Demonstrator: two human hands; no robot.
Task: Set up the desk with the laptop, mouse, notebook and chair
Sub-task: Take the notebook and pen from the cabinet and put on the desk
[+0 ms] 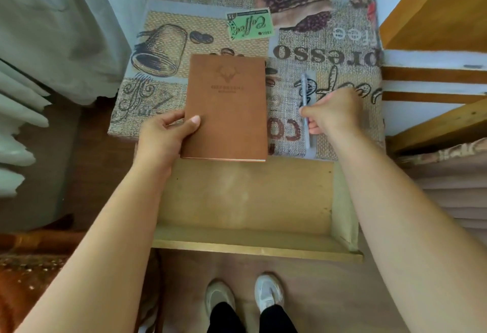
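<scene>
Open drawer (pixel 245 201) is nearest. Left hand (pixel 163 137) grips notebook (pixel 226 109) at desk (pixel 184 29) front edge, thumb on cover, w/ fingers under. Right hand (pixel 332 111) fingers curl round pen (pixel 305 101), just right of notebook.

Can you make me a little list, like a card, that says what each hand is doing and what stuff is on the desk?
left hand: grips the notebook's near left edge
right hand: pinches the pen
notebook: brown, closed, flat on the desk, poking over its near edge
pen: grey, lying right of the notebook
desk: covered with a coffee-print cloth
drawer: pulled out under the desk
shoes: white, on the floor
</scene>
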